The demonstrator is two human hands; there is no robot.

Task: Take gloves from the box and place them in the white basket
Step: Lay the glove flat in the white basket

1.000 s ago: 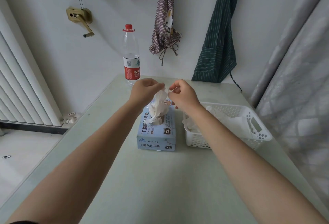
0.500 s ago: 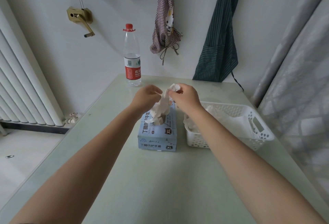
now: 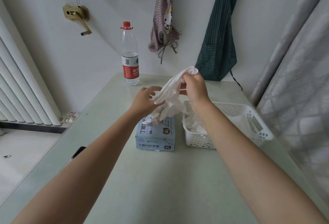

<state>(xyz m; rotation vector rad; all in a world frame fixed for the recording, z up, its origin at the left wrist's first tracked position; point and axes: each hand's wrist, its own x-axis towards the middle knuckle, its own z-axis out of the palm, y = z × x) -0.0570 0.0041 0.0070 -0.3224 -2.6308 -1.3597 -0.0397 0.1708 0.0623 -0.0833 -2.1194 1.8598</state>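
Observation:
A light blue glove box (image 3: 156,137) lies in the middle of the pale green table, with white gloves bunched at its top opening. My right hand (image 3: 195,88) pinches the cuff of a white glove (image 3: 171,95) and holds it up above the box; the glove's fingers hang down toward the opening. My left hand (image 3: 145,99) hovers just left of the glove, fingers loosely spread, touching or nearly touching it. A white perforated basket (image 3: 245,115) stands right of the box with several white gloves inside.
A water bottle (image 3: 130,56) with a red cap stands at the table's far edge. A dark phone (image 3: 79,151) lies near the left edge, partly hidden by my left forearm. Aprons hang on the wall behind; a curtain runs along the right side.
My right hand has risen and moved right, drawing the glove out of the box. My left hand let go of the glove and now hangs beside it.

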